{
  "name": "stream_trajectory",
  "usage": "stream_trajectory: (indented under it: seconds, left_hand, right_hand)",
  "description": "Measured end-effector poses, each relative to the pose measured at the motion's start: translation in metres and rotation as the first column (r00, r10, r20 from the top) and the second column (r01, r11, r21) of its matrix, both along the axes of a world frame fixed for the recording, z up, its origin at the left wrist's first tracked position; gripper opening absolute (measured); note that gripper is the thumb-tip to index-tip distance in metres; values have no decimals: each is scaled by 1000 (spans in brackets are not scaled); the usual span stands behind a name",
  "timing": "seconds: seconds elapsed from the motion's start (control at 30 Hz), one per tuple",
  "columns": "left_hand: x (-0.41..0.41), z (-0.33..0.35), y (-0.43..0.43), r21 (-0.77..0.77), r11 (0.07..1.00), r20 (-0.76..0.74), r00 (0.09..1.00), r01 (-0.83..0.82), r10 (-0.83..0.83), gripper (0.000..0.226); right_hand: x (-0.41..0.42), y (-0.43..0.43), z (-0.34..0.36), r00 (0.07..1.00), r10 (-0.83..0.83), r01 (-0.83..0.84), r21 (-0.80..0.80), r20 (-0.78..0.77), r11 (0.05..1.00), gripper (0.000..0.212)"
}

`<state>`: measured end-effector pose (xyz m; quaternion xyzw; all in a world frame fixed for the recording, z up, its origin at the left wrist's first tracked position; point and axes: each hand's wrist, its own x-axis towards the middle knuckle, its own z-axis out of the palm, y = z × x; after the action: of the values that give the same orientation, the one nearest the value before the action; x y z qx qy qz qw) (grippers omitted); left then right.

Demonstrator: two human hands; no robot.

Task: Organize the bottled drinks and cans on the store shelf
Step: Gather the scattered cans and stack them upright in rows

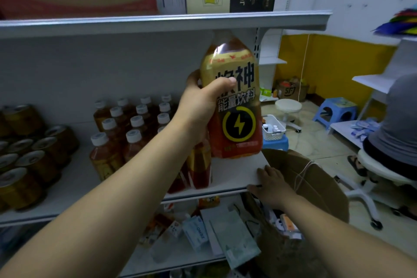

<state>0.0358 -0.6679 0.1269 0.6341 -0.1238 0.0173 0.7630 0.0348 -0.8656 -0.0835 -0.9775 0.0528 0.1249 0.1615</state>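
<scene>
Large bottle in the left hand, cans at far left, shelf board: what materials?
Large bottle: looks like clear plastic, amber liquid showing above a glossy printed wrap. Cans: likely aluminium, bright silver tops, glossy gold sides. Shelf board: probably painted sheet metal, matte pale grey, thin folded front edge; not certain.

The left hand (198,106) and right hand (273,187) are bare. So are the left forearm (135,176) and right forearm (338,230) — uncovered skin right to the frame's edge. The left thumbnail (231,80) is short and rounded.
</scene>
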Motion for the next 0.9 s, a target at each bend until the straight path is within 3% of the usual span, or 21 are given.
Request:
stream_trajectory:
  seconds: [0.13,0.27,0.37,0.53,0.73,0.83,0.9]
  left_hand:
    - [-3,0,-14,11,1000,-6,1000,24,-24,49]
    - [4,2,-25,30,999,7,1000,-11,11,68]
    - [13,6,-30,101,994,16,999,-41,39,71]
    - [20,-3,-39,179,984,27,999,12,-17,87]
    - [31,-4,-46,326,945,117,993,-13,-27,59]
    - [38,4,-44,425,905,132,991,-29,-30,34]
    - [43,7,-41,485,874,112,993,-23,-36,51]
  right_hand:
    - [0,0,0,1000,-4,4,9,-9,1000,79]
    - [0,0,0,1000,-4,4,2,-4,1000,79]
    - [0,-1,0,1000,0,0,4,0,1000,78]
    - [1,-4,-2,1000,7,-8,20,21,1000,78]
    - [0,-6,-2,999,23,-24,20,34,1000,79]
    - [0,-7,-3,999,35,-36,18,40,999,79]
    - [0,-8,-3,998,38,-39,15,44,999,78]
